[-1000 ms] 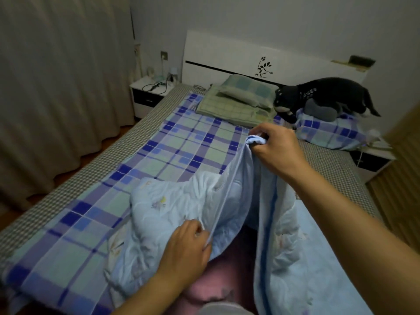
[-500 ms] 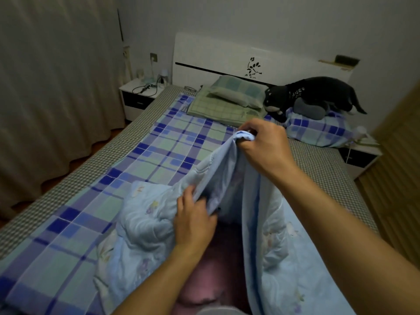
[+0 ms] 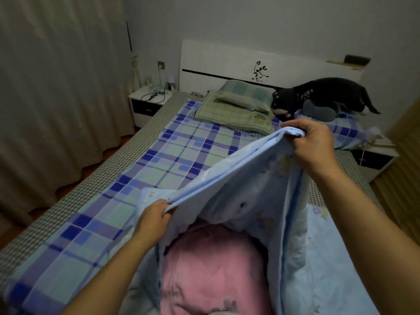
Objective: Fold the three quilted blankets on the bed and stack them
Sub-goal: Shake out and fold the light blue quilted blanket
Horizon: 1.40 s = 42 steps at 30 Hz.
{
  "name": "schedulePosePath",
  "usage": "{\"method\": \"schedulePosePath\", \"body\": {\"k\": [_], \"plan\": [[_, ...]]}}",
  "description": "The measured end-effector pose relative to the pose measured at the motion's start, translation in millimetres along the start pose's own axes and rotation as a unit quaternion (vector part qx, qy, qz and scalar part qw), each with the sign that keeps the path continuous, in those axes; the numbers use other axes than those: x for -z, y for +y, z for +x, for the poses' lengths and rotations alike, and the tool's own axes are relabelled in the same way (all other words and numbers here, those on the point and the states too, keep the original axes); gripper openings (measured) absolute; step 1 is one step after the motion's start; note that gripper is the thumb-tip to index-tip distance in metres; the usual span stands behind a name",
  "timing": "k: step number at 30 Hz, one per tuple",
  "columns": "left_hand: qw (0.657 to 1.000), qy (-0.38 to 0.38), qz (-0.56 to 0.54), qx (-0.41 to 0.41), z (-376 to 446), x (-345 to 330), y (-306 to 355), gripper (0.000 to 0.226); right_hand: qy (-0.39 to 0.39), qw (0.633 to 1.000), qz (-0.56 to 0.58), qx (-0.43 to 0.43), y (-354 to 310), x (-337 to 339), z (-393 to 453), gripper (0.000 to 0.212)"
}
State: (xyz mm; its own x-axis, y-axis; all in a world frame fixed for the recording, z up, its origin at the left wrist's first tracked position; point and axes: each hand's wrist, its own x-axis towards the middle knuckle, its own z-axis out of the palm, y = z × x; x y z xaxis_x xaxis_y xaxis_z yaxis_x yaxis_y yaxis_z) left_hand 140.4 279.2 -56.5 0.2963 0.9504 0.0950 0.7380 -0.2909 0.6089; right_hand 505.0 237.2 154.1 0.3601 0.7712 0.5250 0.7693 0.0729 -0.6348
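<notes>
A light blue quilted blanket (image 3: 247, 185) with a small flower print is lifted off the bed. My right hand (image 3: 311, 142) grips its top corner high and far out. My left hand (image 3: 154, 218) pinches the same edge lower down, nearer to me, so the edge runs taut between both hands. Under the lifted blue blanket lies a pink quilted blanket (image 3: 213, 269), crumpled at the near edge of the bed. A blue and green plaid blanket (image 3: 141, 178) is spread flat across the mattress to the left.
The bed (image 3: 75, 201) has a checked grey cover. At its head are a green plaid pillow (image 3: 241, 96) on a folded green cloth, a black plush animal (image 3: 322, 96) on a blue plaid pillow, and a white headboard. Nightstands flank the bed; curtains hang on the left.
My right hand lifted the blue blanket's corner higher and further right. My left hand slid along the edge, which now stretches out straight. More of the pink blanket shows underneath.
</notes>
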Motion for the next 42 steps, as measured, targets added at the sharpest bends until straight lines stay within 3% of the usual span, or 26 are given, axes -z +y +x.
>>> {"method": "schedulePosePath", "body": {"k": [3, 5, 7, 10, 12, 14, 17, 18, 20, 22, 23, 25, 26, 28, 29, 31, 33, 34, 35, 37, 39, 40, 42], "plan": [[0.993, 0.114, -0.025, -0.031, 0, 40, 3, 0.008, -0.016, 0.998, -0.037, -0.038, 28, 0, 2, 0.025], [0.988, 0.128, -0.069, -0.044, -2, 68, 6, 0.016, -0.019, 0.996, -0.072, -0.047, 45, -2, 3, 0.022], [0.989, 0.084, -0.106, -0.066, -5, 88, 11, 0.034, -0.026, 0.990, -0.123, -0.057, 55, -4, -1, 0.023], [0.985, -0.031, -0.156, -0.065, -10, 105, 3, 0.043, -0.118, 0.971, -0.208, -0.015, 66, -8, -16, 0.032], [0.984, -0.094, -0.148, -0.034, -12, 104, -8, 0.027, -0.166, 0.951, -0.261, 0.008, 72, -14, -30, 0.034], [0.981, -0.140, -0.130, -0.013, -20, 99, -5, 0.006, -0.158, 0.949, -0.274, -0.011, 78, -19, -42, 0.036], [0.986, -0.128, -0.103, -0.025, -29, 84, 1, 0.044, -0.139, 0.957, -0.243, -0.077, 75, -23, -48, 0.031], [0.987, -0.107, -0.112, -0.030, -31, 78, 1, 0.043, -0.145, 0.956, -0.233, -0.101, 74, -23, -48, 0.040], [0.994, -0.010, -0.107, -0.021, -36, 67, 0, 0.019, -0.171, 0.951, -0.210, -0.149, 73, -21, -48, 0.057], [0.992, 0.096, -0.064, -0.042, -42, 58, 2, 0.022, -0.181, 0.949, -0.109, -0.232, 73, -20, -48, 0.048], [0.991, 0.113, -0.048, -0.061, -47, 53, 3, 0.029, -0.189, 0.935, -0.023, -0.301, 75, -20, -49, 0.040], [0.990, 0.094, -0.073, -0.070, -57, 48, 6, 0.049, -0.217, 0.868, 0.103, -0.435, 79, -17, -53, 0.027], [0.990, 0.069, -0.108, -0.053, -61, 48, 9, 0.051, -0.226, 0.845, 0.123, -0.470, 85, -16, -53, 0.022], [0.993, 0.047, -0.092, -0.058, -62, 41, 6, 0.034, -0.237, 0.834, 0.067, -0.493, 95, -21, -49, 0.021], [0.996, 0.047, -0.046, -0.066, -62, 38, 6, 0.023, -0.256, 0.849, -0.011, -0.461, 99, -24, -48, 0.023], [0.997, 0.062, -0.004, -0.043, -59, 34, 9, 0.012, -0.339, 0.836, -0.268, -0.339, 93, -33, -44, 0.033], [0.996, 0.079, -0.018, -0.046, -58, 32, 16, 0.017, -0.396, 0.768, -0.466, -0.189, 73, -34, -50, 0.045], [0.994, 0.071, -0.019, -0.075, -58, 31, 22, 0.025, -0.402, 0.751, -0.503, -0.147, 64, -31, -59, 0.054], [0.993, 0.050, -0.010, -0.107, -60, 32, 31, 0.031, -0.409, 0.766, -0.482, -0.116, 52, -30, -66, 0.067], [0.984, 0.029, 0.017, -0.178, -64, 27, 47, 0.031, -0.483, 0.794, -0.367, 0.026, 18, -33, -87, 0.097], [0.972, 0.045, 0.034, -0.229, -67, 17, 63, 0.027, -0.519, 0.817, -0.227, 0.108, -18, -56, -116, 0.106], [0.968, 0.059, 0.031, -0.241, -68, 13, 72, 0.026, -0.529, 0.817, -0.203, 0.111, -24, -72, -131, 0.098], [0.967, 0.080, 0.005, -0.242, -71, 6, 85, 0.025, -0.494, 0.839, -0.199, 0.109, -24, -96, -154, 0.059]]}}
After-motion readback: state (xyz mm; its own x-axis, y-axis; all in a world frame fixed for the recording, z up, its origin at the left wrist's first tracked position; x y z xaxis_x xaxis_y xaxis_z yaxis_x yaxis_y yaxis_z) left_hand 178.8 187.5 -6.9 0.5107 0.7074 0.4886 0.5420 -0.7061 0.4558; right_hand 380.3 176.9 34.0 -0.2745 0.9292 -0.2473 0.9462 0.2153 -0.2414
